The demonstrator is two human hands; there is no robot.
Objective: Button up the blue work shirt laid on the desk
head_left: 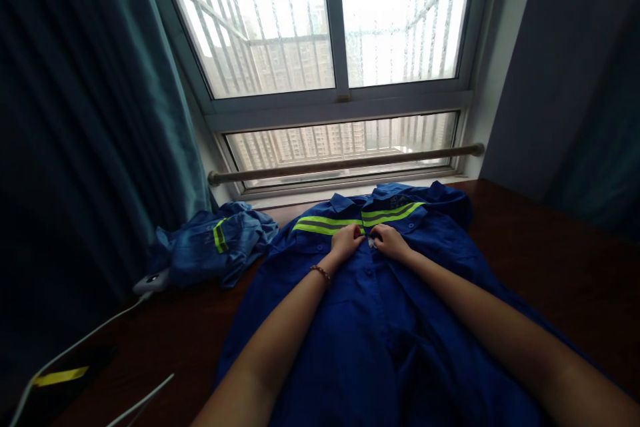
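A blue work shirt (340, 320) with yellow-green reflective stripes lies spread out, its collar toward the window. My left hand (347, 241) pinches the left edge of its front opening, just below the chest stripe. Opposite it, my right hand (391, 241) has its fingers closed on the other front edge. A small gap with something whitish shows between the two hands. Below them, a button (369, 272) sits on the front placket. A beaded bracelet (321, 273) circles my left wrist.
On the left lies a crumpled blue garment (195, 247) with a reflective strip, beside a white device (151, 280) with a cable (95, 331). A rail (345, 163) crosses the window behind the brown wooden surface (565, 260). A dark curtain (100, 113) hangs at left.
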